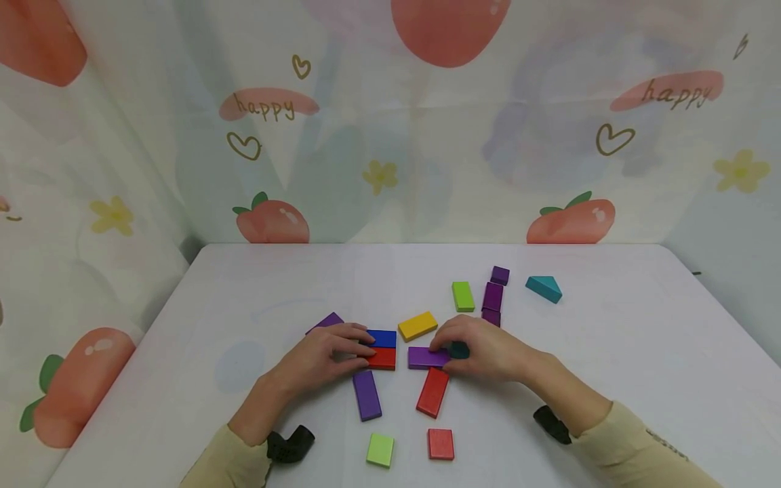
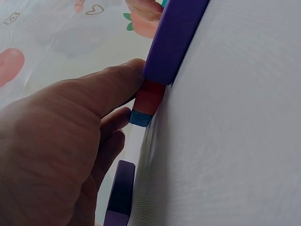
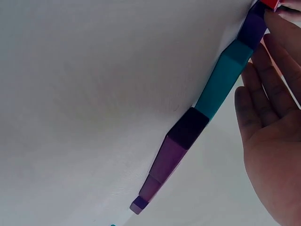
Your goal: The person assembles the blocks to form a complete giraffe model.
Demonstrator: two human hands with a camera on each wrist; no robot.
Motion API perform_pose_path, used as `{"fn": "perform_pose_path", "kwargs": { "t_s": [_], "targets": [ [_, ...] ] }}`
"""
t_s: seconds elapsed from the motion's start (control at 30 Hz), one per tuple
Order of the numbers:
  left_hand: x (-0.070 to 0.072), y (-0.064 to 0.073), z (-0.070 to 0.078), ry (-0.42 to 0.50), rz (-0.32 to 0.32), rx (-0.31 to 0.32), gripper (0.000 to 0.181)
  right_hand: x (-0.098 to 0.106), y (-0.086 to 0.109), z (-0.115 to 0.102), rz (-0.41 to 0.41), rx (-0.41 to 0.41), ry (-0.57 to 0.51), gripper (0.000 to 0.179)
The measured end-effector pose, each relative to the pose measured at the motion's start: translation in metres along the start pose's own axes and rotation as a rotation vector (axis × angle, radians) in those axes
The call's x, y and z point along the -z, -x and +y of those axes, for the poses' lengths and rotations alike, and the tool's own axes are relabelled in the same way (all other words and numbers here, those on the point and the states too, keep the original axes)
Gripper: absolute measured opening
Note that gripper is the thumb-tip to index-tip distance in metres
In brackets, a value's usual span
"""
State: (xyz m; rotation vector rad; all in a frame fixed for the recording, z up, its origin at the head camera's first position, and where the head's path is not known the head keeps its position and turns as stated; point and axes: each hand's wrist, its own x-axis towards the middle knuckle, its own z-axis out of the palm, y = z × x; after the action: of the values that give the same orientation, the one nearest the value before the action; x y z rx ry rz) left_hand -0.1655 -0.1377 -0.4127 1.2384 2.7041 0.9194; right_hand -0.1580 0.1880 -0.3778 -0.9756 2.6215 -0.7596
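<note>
In the head view my left hand (image 1: 326, 352) has its fingers and thumb about the left ends of a blue block (image 1: 383, 338) and a red block (image 1: 382, 359), which lie side by side. The left wrist view shows the thumb at the red block (image 2: 149, 96). My right hand (image 1: 491, 349) pinches a purple block (image 1: 421, 358) between thumb and finger. Partly hidden under that hand is a teal block (image 1: 459, 350), plainer in the right wrist view as the long teal block (image 3: 223, 80). A slanted red block (image 1: 432, 393) meets the purple block's near edge.
A purple block (image 1: 367, 396) slants below the left hand, another purple block (image 1: 326, 321) behind it. Nearer lie a green block (image 1: 381, 450) and a red square (image 1: 441, 444). Behind are a yellow block (image 1: 417, 326), green block (image 1: 463, 297), dark purple row (image 1: 493, 297) and teal triangle (image 1: 545, 288).
</note>
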Motion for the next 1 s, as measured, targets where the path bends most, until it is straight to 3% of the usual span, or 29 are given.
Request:
{"fn": "perform_pose_path", "kwargs": {
  "t_s": [1.0],
  "targets": [
    [-0.0008,0.0002,-0.0007,0.003,0.011,-0.009,0.023,-0.0069,0.0011,-0.0024,0.021,0.041,0.034,0.027]
  ]
}}
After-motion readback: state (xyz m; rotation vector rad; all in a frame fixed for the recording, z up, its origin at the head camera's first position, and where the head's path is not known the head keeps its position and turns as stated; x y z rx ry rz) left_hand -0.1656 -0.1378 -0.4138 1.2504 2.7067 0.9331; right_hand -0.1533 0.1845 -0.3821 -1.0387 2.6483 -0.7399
